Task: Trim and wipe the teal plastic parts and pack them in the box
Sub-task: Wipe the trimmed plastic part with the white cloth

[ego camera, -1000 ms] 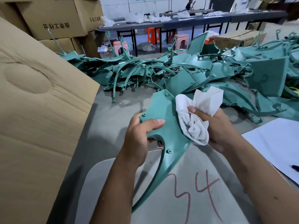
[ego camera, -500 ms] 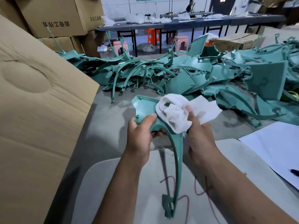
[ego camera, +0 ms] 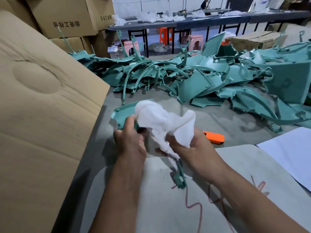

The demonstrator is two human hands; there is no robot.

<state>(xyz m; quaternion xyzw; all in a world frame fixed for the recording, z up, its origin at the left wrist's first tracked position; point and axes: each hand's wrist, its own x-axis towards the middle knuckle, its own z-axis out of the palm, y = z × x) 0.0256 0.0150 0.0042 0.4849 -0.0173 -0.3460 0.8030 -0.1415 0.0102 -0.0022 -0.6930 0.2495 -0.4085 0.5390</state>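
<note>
My left hand (ego camera: 130, 142) grips a teal plastic part (ego camera: 123, 113) near its wide top; the part's thin curved leg ends low at a foot (ego camera: 180, 181) over a grey board. My right hand (ego camera: 195, 148) holds a crumpled white cloth (ego camera: 161, 120) that drapes over the part's middle and hides it. Behind lies a big heap of teal parts (ego camera: 202, 78) across the table. A large cardboard box flap (ego camera: 42, 106) fills the left side.
An orange tool (ego camera: 214, 137) lies on the grey table right of my hands. White paper sheets (ego camera: 289, 153) lie at the right. The grey board (ego camera: 244, 174) carries red marks. Stacked cartons (ego camera: 67, 17) stand at back left; tables and stools stand further back.
The part has turned and swung left, its wide end now lying flatter. The cloth has slid up over its top and middle. The orange tool has come into sight.
</note>
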